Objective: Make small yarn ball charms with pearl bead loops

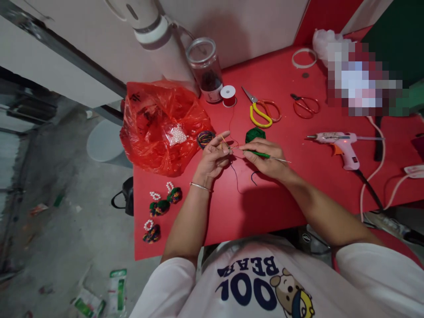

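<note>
Over the red table, my right hand (265,157) grips a crochet hook (261,154) with a green handle, its tip pointing left. My left hand (215,154) faces it, thumb and fingers pinched on thin yarn (224,139), one finger raised with the strand over it. The tip of the hook meets the yarn at my left fingertips; the stitches are too small to make out. Dark yarn ends hang below onto the table. Just behind my hands sit a green yarn ball (255,134) and a multicoloured yarn ball (205,139).
A red plastic bag (159,154) with a pearl bead packet (177,135) lies left. Several beaded yarn charms (159,207) rest in front of it. Behind stand a jar (205,66) and red thread spool (228,96). Yellow-handled scissors (260,115), red snips (306,107) and a corded glue gun (344,143) lie right.
</note>
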{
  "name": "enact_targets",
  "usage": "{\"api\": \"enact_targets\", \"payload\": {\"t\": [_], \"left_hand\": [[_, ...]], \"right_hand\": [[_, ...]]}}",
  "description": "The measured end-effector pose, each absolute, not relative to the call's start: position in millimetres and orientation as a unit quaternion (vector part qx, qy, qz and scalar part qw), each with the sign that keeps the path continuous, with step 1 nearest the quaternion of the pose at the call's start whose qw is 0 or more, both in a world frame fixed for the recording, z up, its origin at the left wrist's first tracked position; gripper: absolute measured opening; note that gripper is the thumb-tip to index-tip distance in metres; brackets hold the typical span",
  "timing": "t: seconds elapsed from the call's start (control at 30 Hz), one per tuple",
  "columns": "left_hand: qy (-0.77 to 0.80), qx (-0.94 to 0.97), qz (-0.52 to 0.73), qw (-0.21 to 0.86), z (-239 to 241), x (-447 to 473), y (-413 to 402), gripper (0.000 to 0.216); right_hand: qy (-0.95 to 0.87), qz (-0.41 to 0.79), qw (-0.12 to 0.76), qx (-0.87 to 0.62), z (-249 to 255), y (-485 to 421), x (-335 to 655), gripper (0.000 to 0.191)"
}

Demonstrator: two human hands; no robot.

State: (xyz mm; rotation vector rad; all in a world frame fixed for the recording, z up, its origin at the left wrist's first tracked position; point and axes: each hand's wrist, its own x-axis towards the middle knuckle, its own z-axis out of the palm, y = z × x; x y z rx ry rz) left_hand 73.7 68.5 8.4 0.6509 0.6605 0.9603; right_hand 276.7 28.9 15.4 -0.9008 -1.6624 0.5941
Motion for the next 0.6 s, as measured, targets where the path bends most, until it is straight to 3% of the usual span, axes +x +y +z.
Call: {"api": "enact_targets", "payload": {"t": [0.23,0.6], "left_hand": [[0.307,0.297,0.428,0.797,10.4,71.4,67.4,0.064],[0.297,0.299,0.436,0.795,12.7,69.7,67.7,0.052]], "right_hand": [[-0.714,0.233,0.558,-0.352,13.1,30.0,276.9,0.016],[-0.734,0.22,0.55,-0.332,11.8,32.1,278.0,0.018]]}}
